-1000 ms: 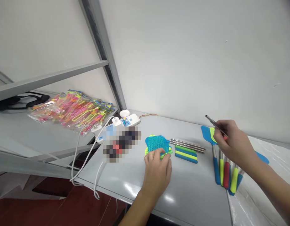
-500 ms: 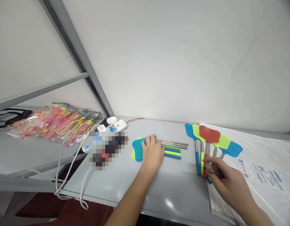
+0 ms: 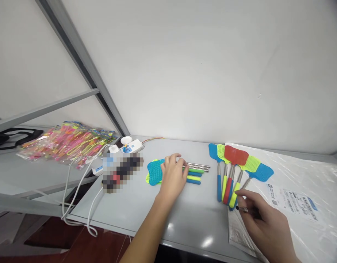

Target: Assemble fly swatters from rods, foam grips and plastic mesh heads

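Observation:
My left hand (image 3: 172, 177) is bent palm-down over a stack of fly swatters, its thumb and forefinger close together at the metal rods (image 3: 199, 166). What the fingertips grip is hidden. Left of this hand shows a teal swatter head (image 3: 155, 171) with yellow-green under it; to its right lie blue, green and yellow handles (image 3: 194, 179). My right hand (image 3: 263, 221) is closed on a thin metal rod with a black tip (image 3: 238, 208). It is beside the handle ends of several fanned-out fly swatters (image 3: 235, 155) in blue, yellow-green and red.
A white plastic mailing bag (image 3: 297, 179) with a printed label lies under the right-hand swatters. On the left are a power strip (image 3: 134, 146), white cables (image 3: 65, 193), a blurred-out object (image 3: 121, 173) and pink-and-yellow bagged goods (image 3: 75, 142). A grey metal frame (image 3: 83, 65) rises there.
The view has shifted slightly. My right hand has drawn back a little from the fanned swatters, uncovering more of their handles. My left hand stays over the stack, slightly nearer the rods.

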### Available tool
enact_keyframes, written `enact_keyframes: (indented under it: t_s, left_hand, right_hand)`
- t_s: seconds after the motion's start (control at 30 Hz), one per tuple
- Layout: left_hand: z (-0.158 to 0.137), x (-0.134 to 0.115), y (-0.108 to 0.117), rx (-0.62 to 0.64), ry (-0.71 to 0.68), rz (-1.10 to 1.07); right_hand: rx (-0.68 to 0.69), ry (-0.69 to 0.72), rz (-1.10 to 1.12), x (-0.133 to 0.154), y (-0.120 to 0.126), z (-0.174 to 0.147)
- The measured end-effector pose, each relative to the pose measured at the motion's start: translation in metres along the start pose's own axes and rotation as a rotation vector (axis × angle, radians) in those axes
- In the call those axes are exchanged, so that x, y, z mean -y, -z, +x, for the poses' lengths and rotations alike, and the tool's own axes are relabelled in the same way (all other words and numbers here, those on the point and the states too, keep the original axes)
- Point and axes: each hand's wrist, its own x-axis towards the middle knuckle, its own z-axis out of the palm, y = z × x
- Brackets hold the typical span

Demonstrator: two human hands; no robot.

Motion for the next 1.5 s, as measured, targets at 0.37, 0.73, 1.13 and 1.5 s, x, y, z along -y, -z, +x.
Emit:
enact_keyframes:
  t_s: [0.37, 0.73, 1.13, 1.5]
  left_hand:
    - [0.004, 0.017, -0.019, 0.161, 0.031, 0.114]
    - [0.006, 0.025, -0.021, 0.225, 0.010, 0.042]
    - [-0.010, 0.054, 0.000, 0.154, 0.032, 0.000]
    - [-0.047, 0.100, 0.020, 0.147, 0.070, -0.084]
  right_hand:
    - [-0.092, 0.001, 0.115, 0.013, 0.014, 0.002]
    - [-0.020, 0.028, 0.128, 0.009, 0.011, 0.001]
    - [0.552, 0.223, -0.273, 0.024, -0.033, 0.055]
    - [0.732, 0.400, -0.421, 0.045, -0.083, 0.066]
